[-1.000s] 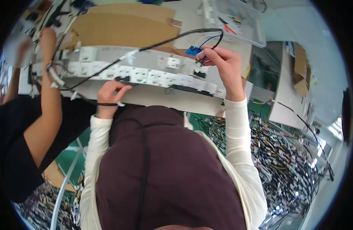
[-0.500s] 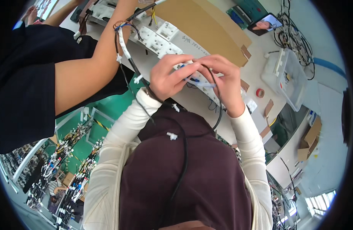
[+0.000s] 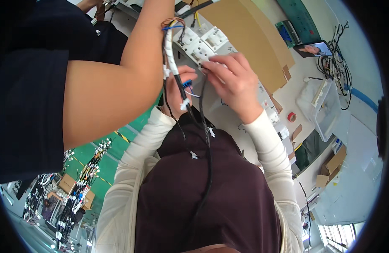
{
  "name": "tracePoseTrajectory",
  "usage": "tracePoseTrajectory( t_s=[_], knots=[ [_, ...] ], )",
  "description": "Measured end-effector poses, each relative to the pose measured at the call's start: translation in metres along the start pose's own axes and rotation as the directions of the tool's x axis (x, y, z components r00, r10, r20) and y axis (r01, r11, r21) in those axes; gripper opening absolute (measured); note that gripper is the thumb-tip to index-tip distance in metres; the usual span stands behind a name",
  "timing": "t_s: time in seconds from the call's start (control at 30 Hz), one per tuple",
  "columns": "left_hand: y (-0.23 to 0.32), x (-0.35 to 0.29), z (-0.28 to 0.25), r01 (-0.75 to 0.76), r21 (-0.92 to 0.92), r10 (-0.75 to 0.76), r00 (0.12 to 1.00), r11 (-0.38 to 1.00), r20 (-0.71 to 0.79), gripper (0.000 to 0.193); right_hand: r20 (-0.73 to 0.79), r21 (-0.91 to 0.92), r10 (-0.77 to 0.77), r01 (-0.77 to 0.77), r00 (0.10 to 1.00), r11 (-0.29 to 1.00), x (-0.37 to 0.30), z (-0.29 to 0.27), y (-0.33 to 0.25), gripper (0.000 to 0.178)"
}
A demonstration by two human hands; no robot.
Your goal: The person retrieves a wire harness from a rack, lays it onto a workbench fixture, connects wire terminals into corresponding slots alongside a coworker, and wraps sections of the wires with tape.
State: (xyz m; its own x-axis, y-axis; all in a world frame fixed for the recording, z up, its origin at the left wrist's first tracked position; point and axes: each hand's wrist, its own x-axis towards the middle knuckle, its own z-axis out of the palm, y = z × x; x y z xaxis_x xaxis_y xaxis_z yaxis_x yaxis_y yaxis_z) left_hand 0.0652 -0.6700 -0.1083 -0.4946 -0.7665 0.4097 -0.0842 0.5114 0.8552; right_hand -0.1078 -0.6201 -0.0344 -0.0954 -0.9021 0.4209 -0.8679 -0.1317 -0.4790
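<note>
My right hand [image 3: 236, 84] pinches the upper part of a thin black cable [image 3: 203, 95] beside a white fixture block [image 3: 200, 50]. The cable runs down in front of my dark top. Left of it, my left hand [image 3: 174, 95] is closed around a small blue connector [image 3: 187, 84] with a pale wire coming off it. A thicker harness [image 3: 170, 55], wrapped partly in white and carrying white clips, crosses in front of my left hand and hides some of its fingers. Brown and blue wires [image 3: 174, 24] loop at the harness's upper end.
A co-worker's bare arm [image 3: 118, 90] reaches across close on my left. Behind the blocks lies a brown cardboard sheet [image 3: 253, 42]. To the right are a phone [image 3: 313, 49], coiled black cables [image 3: 329, 67], a clear plastic bin [image 3: 327, 111] and a red tape roll [image 3: 292, 117].
My hands, which were together, have moved apart. The right has brought the cable's upper part to the white block; the left has dropped behind the harness with the blue connector. The co-worker's arm is closer.
</note>
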Motion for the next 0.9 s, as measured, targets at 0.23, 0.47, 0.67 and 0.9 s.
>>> tracePoseTrajectory(
  t_s=[0.23,0.47,0.67,0.9],
  knots=[
    [0.005,-0.007,-0.004,-0.07,-0.11,0.08,0.993,0.992,0.092,0.036,-0.021,0.176,0.027,-0.023,0.999,0.984,0.002,0.018,-0.002,0.025],
    [0.006,-0.023,-0.001,0.023,-0.115,-0.027,0.999,0.993,-0.032,0.021,-0.119,0.07,0.084,-0.076,0.989,0.995,-0.002,0.038,-0.022,0.025],
    [0.007,0.001,0.004,0.169,-0.168,-0.188,0.977,0.971,-0.105,0.023,-0.102,-0.007,0.171,-0.173,0.98,0.985,0.016,0.037,-0.007,0.031],
    [-0.011,0.023,0.006,0.34,-0.799,-0.582,0.813,0.497,-0.016,0.026,0.072,-0.076,0.356,-0.351,0.932,0.933,0.03,0.023,-0.002,0.039]
  ],
)
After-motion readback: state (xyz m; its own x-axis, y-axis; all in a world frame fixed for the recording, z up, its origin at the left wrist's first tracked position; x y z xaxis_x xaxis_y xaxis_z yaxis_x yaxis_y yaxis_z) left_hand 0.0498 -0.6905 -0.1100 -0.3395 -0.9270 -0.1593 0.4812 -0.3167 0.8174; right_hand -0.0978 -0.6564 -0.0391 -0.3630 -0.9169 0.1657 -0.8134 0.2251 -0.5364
